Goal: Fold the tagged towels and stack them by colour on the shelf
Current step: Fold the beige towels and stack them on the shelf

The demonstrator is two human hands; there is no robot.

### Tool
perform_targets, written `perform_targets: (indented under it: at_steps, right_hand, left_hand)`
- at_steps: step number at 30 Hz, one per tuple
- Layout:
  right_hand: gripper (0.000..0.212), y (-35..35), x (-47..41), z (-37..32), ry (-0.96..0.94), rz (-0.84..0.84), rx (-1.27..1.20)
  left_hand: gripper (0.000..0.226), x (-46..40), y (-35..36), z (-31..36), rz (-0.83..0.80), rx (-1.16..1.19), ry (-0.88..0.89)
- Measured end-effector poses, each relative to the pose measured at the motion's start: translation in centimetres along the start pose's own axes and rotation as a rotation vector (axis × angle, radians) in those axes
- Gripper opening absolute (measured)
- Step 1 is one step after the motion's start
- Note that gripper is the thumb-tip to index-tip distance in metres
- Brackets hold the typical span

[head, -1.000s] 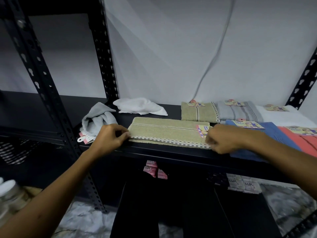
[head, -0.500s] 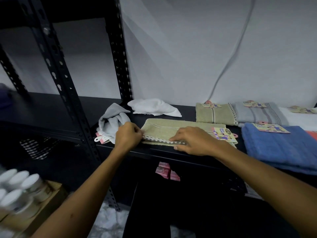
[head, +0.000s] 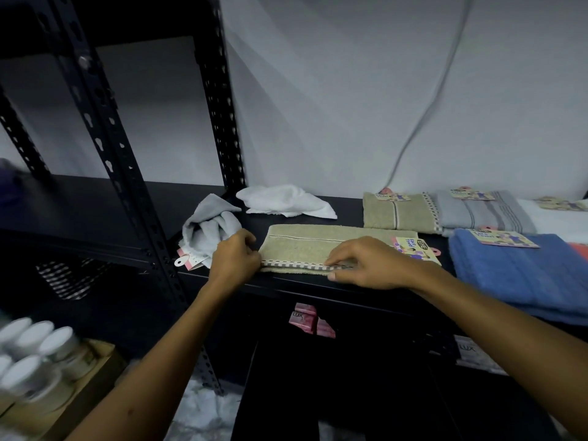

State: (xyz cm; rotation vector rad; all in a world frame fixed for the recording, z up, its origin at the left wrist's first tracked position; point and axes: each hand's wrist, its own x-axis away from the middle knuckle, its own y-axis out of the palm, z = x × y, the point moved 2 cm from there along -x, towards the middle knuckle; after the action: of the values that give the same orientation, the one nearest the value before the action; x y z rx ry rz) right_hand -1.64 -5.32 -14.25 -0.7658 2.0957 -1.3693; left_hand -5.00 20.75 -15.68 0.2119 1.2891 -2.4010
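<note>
Pale grey wall (head: 334, 100) stood behind, grey cable (head: 436, 90) hanging down it. Black metal rack: perforated uprights (head: 219, 90), dark boards (head: 89, 198). Marbled floor (head: 203, 412) below. Light was dim, lower level in shadow.

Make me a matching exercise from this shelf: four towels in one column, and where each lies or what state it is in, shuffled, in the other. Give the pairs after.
Things
1. beige towel under the hands
2. blue towel
3. white towel
4. crumpled grey towel

States
A. loose and unfolded, at the back near the wall
B. folded, with a tag on top, right of the hands
C. bunched beside the shelf post, its tag hanging at the front edge
D. lying flat, its checked border gripped by the left hand and the right hand

Pairs: 1-D, 2-B, 3-A, 4-C
</note>
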Motion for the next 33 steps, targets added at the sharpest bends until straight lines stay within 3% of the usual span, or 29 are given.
perform_targets:
  at_steps: [2, 5, 11, 15, 18, 22, 28, 31, 33]
  right_hand:
    - [0.024, -1.1, 0.0, 0.4, 0.053, 0.132, -0.227]
    - [0.030, -2.0, -0.7, 1.8, 0.157, 0.356, -0.038]
    - [0.052, 0.4, -1.8, 3.2, 0.219, -0.011, 0.229]
    - [0.061, 1.4, -1.5, 3.9, 0.211, -0.083, 0.300]
    - [0.068, 1.9, -1.3, 4.3, 0.256, -0.146, 0.314]
    - [0.073, 1.9, -1.2, 4.2, 0.302, -0.165, 0.311]
    - [0.072, 1.2, -1.6, 3.0, 0.325, -0.158, 0.225]
    - [0.056, -0.5, -1.4, 3.0, 0.213, 0.042, 0.046]
    - [0.047, -1.8, -0.3, 3.7, 0.215, 0.185, 0.074]
  left_hand:
    - [0.026, -0.4, -0.2, 1.0, 0.124, -0.042, 0.082]
    - [0.024, -1.8, 0.8, 3.2, 0.130, -0.083, 0.266]
    - [0.035, -4.3, 4.5, 3.8, -0.296, -0.234, 0.431]
    - [0.077, -4.0, 4.9, 2.2, -0.398, -0.244, 0.397]
    - [0.092, -3.4, 5.0, 1.3, -0.482, -0.330, 0.357]
    - [0.070, -3.7, 5.1, 1.0, -0.516, -0.411, 0.309]
    - [0.062, -4.9, 4.6, 2.2, -0.586, -0.513, 0.264]
    - [0.054, -5.9, 4.9, 4.0, -0.427, -0.581, 0.300]
    - [0.057, -6.0, 5.6, 5.6, -0.333, -0.499, 0.417]
